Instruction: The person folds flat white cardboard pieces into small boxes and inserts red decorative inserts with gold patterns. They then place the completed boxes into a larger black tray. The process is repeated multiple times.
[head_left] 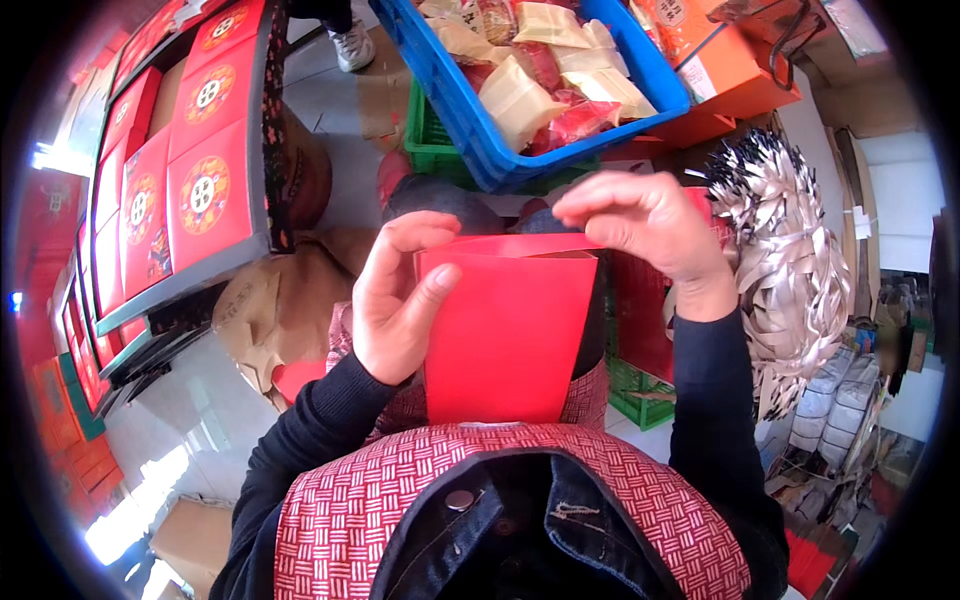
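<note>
A plain red paper box [508, 335] stands in my lap against a red and white patterned apron [345, 490], its top edge parted in a narrow gap. My left hand [400, 305] is beside the box's upper left corner, thumb and fingers spread apart, the thumb over the front edge. Above the upper right corner is my right hand [650, 225], its fingers bent and the thumb apart from them, pointing at the opening. No object shows in either hand. Whether the left thumb presses on the box, I cannot tell.
Ahead, a blue crate [480, 160] of wrapped packets [520, 100] rests on a green crate [425, 125]. Red boxes [210, 195] fill a rack at left, above crumpled brown paper [275, 310]. A bundle of beige ribbon handles [790, 280] is at right. Another person's shoe [352, 46] shows far off.
</note>
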